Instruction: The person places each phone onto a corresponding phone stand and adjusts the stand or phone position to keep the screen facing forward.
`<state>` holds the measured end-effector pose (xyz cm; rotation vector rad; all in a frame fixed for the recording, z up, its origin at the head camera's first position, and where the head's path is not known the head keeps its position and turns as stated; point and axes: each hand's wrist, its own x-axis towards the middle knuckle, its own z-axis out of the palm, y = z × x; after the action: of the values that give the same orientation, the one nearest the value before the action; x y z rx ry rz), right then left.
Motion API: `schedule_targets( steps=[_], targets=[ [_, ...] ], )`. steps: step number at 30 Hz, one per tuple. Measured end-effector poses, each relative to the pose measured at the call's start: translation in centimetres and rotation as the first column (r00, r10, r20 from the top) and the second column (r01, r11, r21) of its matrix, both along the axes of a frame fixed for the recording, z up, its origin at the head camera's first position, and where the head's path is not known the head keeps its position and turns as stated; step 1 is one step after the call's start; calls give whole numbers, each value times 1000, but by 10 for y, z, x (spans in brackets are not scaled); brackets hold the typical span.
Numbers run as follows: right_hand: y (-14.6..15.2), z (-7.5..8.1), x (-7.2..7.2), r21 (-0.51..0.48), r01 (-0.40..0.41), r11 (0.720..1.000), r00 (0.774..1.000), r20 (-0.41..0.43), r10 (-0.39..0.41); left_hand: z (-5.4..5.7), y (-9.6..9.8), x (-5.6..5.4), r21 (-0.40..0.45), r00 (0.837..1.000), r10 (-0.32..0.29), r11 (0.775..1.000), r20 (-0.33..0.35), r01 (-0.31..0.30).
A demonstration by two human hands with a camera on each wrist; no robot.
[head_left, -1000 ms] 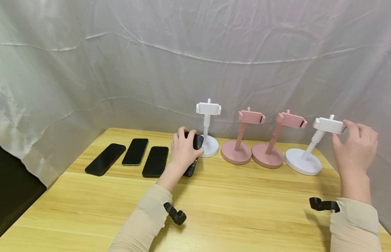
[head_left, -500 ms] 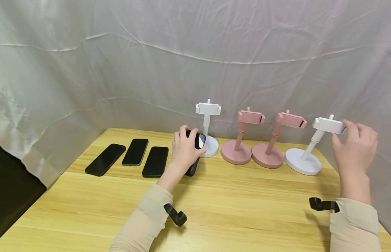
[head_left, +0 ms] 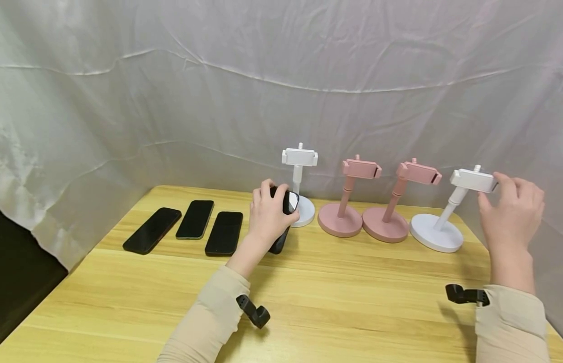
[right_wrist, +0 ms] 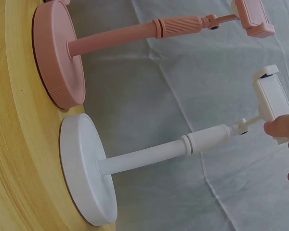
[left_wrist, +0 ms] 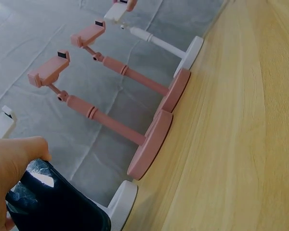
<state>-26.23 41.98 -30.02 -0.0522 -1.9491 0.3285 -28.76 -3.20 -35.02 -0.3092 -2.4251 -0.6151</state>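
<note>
My left hand (head_left: 268, 216) grips a black smartphone (head_left: 278, 244) between thumb and fingers, in front of the left white phone stand (head_left: 297, 158). In the left wrist view the held phone (left_wrist: 58, 204) slants down beside that stand's base, its top end under the hand. The right hand (head_left: 512, 212) pinches one end of the holder on the rightmost white phone stand (head_left: 471, 179), thumb on its near side. That stand's round base (right_wrist: 84, 168) is on the table, and its holder (right_wrist: 275, 98) has nothing in it.
Two pink phone stands (head_left: 340, 220) (head_left: 385, 225) stand side by side between the white ones. Left of my left hand, three black phones (head_left: 152, 230) (head_left: 195, 220) (head_left: 224, 233) lie flat on the wooden table (head_left: 345, 302). Grey cloth (head_left: 217, 101) hangs behind.
My left hand has shifted slightly right with the phone, whose top end now shows further out past the fingers. The right hand stays at the white stand's holder.
</note>
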Motion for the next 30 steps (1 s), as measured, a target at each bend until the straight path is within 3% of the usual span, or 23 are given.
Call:
schedule_targets(
  steps=[30],
  targets=[
    [-2,1,2,-11,-2,1000,1000,20,2,16,10,16,-18,994,-46,999,-99,44]
  ],
)
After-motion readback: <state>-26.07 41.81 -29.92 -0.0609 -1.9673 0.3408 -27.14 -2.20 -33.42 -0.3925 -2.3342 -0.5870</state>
